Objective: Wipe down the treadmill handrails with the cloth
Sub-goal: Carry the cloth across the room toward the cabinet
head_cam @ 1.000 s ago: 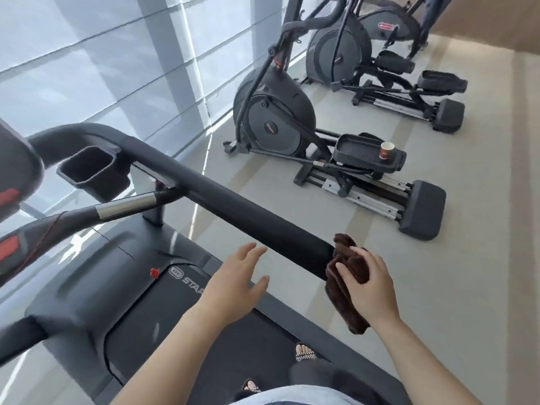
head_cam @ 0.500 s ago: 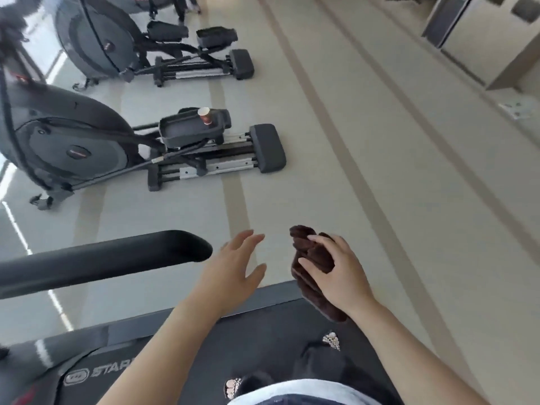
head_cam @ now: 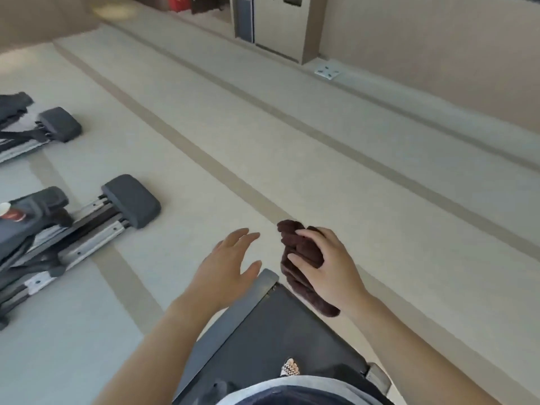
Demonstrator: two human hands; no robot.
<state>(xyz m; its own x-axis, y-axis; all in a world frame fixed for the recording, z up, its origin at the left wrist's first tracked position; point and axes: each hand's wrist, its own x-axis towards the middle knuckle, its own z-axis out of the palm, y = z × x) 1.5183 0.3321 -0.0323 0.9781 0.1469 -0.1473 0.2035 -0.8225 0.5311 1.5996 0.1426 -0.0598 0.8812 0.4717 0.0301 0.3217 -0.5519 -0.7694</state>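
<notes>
Handrails are out of view, so I can't judge wiping progress. My right hand (head_cam: 327, 267) clutches the brown cloth (head_cam: 301, 258); left hand (head_cam: 228, 267) hovers beside it, fingers spread, over the treadmill deck (head_cam: 280, 331).

- we stand on the treadmill deck (head_cam: 271, 331), whose rear corner lies below and between our two hands.
- our left hand (head_cam: 226, 267) hangs over the deck's left edge, fingers spread, touching nothing.
- our right hand (head_cam: 327, 267) is just right of it, apart from it, closed around the cloth (head_cam: 301, 258); the cloth's lower end hangs over the deck's right edge.
- a sandalled foot (head_cam: 290, 368) rests on the deck near us.
- the near elliptical trainer (head_cam: 87, 229) lies on the floor (head_cam: 292, 141) to our left, with a cup (head_cam: 10, 213) on its pedal.
- a second trainer (head_cam: 43, 130) lies beyond it.
- a cabinet (head_cam: 277, 24) stands against the far wall, ahead and right.
</notes>
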